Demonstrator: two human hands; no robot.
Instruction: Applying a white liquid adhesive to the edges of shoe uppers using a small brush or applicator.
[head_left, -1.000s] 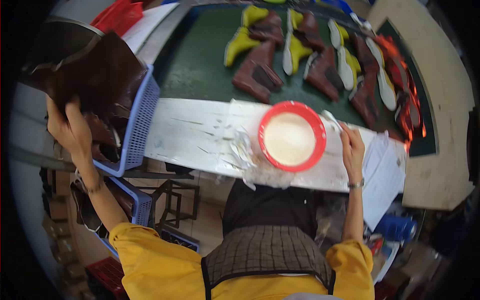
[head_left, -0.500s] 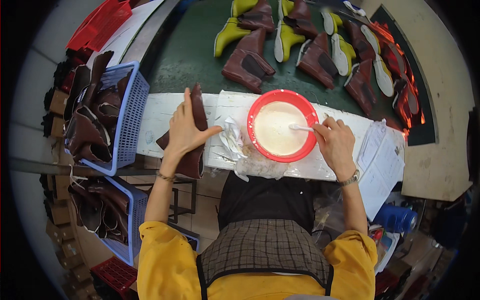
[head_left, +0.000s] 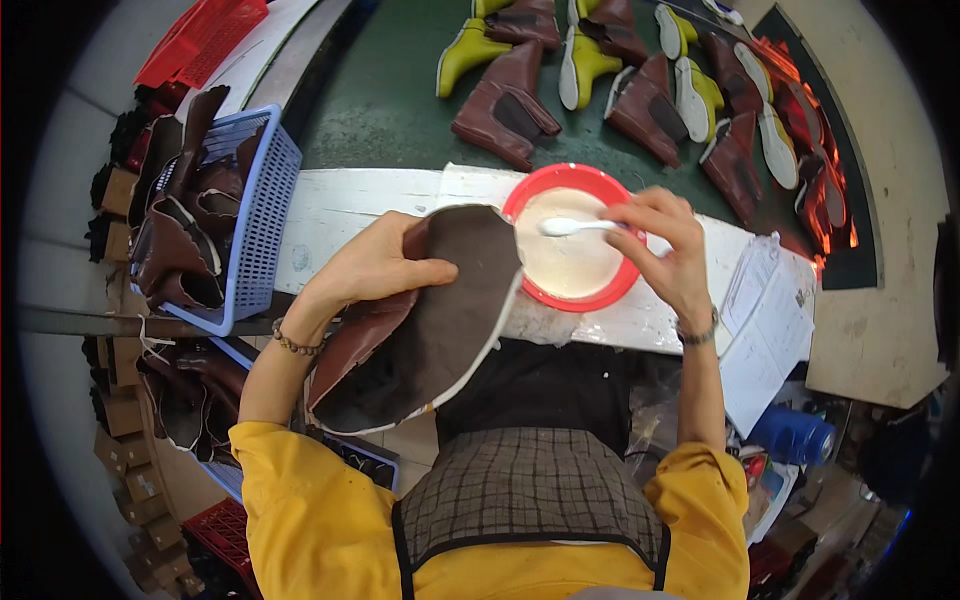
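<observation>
While the left grip (head_left: 378,262) grasps a brown leather boot upper with a pale rim (head_left: 445,300), thumb on its dark inner face, the right grip (head_left: 624,226) pinches a slender white tool (head_left: 566,228) over a round red bowl (head_left: 575,300); the upper is held left of the bowl, over the near edge of the white worktop (head_left: 340,215); judgement: a light load, drained against the bowl's rim, and a well-supported edge should limit drips; the bowl contains cream-coloured liquid (head_left: 570,262); a blue perforated plastic basket (head_left: 262,200) holds more brown leather pieces (head_left: 168,255).

The boot upper (head_left: 362,350) looks like smooth leather with matt lining (head_left: 440,300), the bowl (head_left: 575,304) glossy plastic, the apron (head_left: 535,487) cloth.
</observation>
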